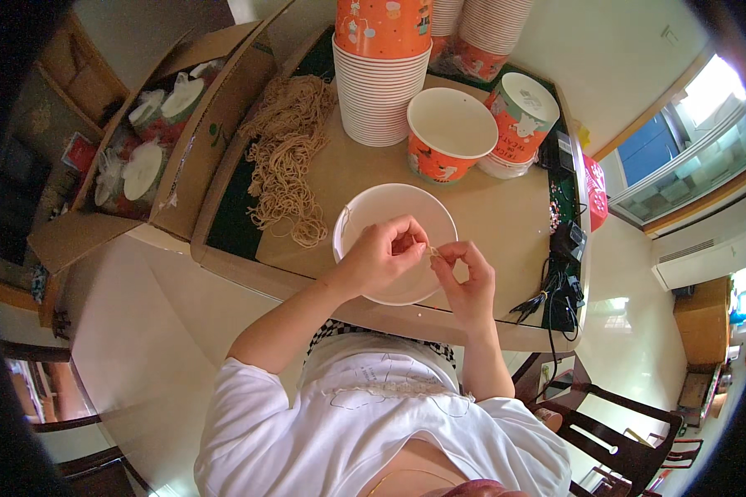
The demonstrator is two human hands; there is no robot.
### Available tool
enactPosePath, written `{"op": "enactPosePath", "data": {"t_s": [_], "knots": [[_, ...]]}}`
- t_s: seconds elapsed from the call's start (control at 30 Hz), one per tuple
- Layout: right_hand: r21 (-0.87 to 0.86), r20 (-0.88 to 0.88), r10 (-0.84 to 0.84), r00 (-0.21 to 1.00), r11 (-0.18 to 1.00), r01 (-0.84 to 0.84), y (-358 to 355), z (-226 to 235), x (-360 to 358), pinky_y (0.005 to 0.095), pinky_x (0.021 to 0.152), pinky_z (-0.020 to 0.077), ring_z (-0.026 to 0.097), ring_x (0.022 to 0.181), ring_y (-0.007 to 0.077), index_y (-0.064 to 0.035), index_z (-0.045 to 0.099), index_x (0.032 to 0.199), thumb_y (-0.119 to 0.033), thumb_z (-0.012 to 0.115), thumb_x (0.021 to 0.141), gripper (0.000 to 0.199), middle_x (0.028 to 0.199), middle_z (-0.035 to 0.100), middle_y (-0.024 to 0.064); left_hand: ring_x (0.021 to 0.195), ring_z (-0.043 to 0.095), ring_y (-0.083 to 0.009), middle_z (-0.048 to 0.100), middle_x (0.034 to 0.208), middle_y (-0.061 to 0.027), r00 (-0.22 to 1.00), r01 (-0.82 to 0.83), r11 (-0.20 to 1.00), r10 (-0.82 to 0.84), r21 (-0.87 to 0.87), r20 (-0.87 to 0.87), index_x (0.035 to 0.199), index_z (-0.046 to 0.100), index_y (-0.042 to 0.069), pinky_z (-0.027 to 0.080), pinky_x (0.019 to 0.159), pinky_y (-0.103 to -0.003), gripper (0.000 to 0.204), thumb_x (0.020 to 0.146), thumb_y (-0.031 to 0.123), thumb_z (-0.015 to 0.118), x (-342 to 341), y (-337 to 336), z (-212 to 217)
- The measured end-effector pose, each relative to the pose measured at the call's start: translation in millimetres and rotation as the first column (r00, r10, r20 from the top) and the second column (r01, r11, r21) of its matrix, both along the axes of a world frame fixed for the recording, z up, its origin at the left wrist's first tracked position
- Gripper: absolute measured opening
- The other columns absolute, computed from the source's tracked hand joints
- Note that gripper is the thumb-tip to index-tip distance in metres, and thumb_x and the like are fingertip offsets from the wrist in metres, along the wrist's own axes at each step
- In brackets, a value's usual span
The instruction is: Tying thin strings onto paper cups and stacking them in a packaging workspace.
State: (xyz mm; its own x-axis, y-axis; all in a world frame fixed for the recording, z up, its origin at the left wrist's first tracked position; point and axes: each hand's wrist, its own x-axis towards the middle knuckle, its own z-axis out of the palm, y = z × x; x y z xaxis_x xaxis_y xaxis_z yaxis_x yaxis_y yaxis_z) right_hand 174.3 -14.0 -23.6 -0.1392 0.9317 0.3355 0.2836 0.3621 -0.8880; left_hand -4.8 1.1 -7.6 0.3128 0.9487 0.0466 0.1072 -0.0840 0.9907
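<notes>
A white paper bucket point(406, 199) stands at the table's near edge, its open mouth facing up at me. Over it, my left hand point(385, 253) and my right hand point(470, 277) nearly meet, fingertips pinched together. Between them is a short bit of thin beige string point(433, 251); its ends are hidden by my fingers. A thin strand also shows along the bucket's left rim. To the left lies a tangled heap of beige strings point(286, 157).
Beyond the bucket stand a tall stack of nested paper buckets point(381, 91), an orange patterned bucket point(452, 124) and an upturned one point(522, 116). An open cardboard box point(199, 149) of wrapped buckets sits left. Black cables point(559, 290) and a dark chair point(613, 431) are right.
</notes>
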Motion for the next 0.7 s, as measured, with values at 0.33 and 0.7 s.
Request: {"op": "enactPosePath", "data": {"t_s": [0.33, 0.7], "knots": [[0.019, 0.009, -0.017, 1.000, 1.000, 0.017, 1.6, -1.4, -2.9, 0.0252, 0.066, 0.0427, 0.053, 0.067, 0.0115, -0.0020, 0.060, 0.083, 0.000, 0.068, 0.078, 0.009, 0.074, 0.059, 0.0028, 0.064, 0.045, -0.0002, 0.051, 0.072, 0.0075, 1.000, 0.009, 1.000, -0.009, -0.007, 0.001, 0.090, 0.059, 0.004, 0.039, 0.057, -0.018, 0.006, 0.089, 0.010, 0.059, 0.9, -0.4, 4.3], [0.047, 0.056, -0.084, 0.995, 0.996, 0.082, 2.6, 3.0, -9.0, 0.0278, 0.067, 0.0398, 0.049, 0.056, 0.0132, -0.0075, 0.062, 0.081, -0.007, 0.073, 0.077, 0.012, 0.064, 0.056, 0.0010, 0.064, 0.045, 0.0003, 0.050, 0.072, 0.0079, 1.000, 0.009, 1.000, -0.009, -0.006, 0.018, 0.090, 0.059, 0.004, 0.038, 0.056, -0.018, 0.007, 0.089, 0.011, 0.059, -0.7, 1.4, 3.0]]}}
